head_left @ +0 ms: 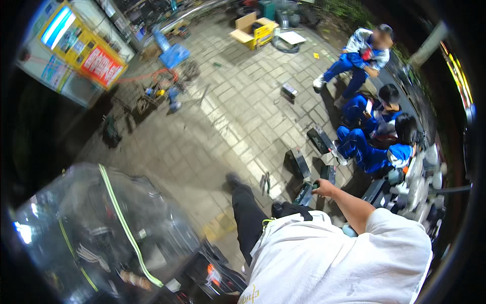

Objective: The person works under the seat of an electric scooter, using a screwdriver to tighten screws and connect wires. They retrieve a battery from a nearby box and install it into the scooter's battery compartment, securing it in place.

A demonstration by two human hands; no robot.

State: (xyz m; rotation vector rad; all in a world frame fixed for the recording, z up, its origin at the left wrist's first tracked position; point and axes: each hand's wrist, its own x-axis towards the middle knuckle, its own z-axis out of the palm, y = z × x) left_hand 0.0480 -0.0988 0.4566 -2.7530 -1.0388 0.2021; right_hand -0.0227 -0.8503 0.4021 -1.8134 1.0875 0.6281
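My right hand (324, 188) reaches down, fingers curled round the end of a dark green block that looks like a battery (304, 194). This block is close to my feet. Around it on the paving are similar dark blocks: one standing tilted (297, 163), one farther off (319, 139), and one just beyond my hand (328, 174). Left of them lies a pair of pliers (266, 183) with dark handles. My left hand does not show.
Three people in blue and white sit at the right, one nearest the blocks (362, 149). A vehicle with a clear cover (147, 213) fills the lower left. Farther off are an open yellow carton (263, 34), a blue stool (174, 55) and a yellow cabinet (76, 45).
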